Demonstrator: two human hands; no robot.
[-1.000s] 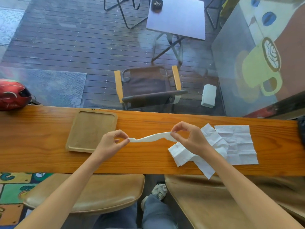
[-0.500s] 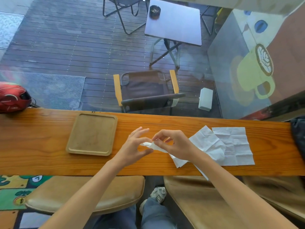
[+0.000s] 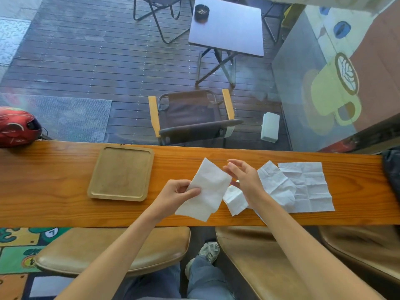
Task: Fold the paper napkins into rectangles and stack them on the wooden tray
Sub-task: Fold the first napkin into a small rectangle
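My left hand (image 3: 176, 191) pinches the left edge of a white napkin folded into a rectangle (image 3: 208, 188), held tilted just above the counter. Just right of it, my right hand (image 3: 244, 174) hovers with its fingers spread and holds nothing. Under and behind the right hand lie loose unfolded napkins (image 3: 303, 187), creased and overlapping, with one crumpled corner (image 3: 234, 200) near the front. The wooden tray (image 3: 121, 172) sits to the left with nothing on it.
The long wooden counter (image 3: 54, 191) runs left to right against a window. A red helmet (image 3: 17, 126) rests at its far left end. Padded stools (image 3: 108, 250) stand below the front edge. A dark object (image 3: 392, 169) lies at the far right.
The napkin was stretched between both hands, then brought together into a fold. Now my left hand alone holds it as a flat rectangle and my right hand has let go.
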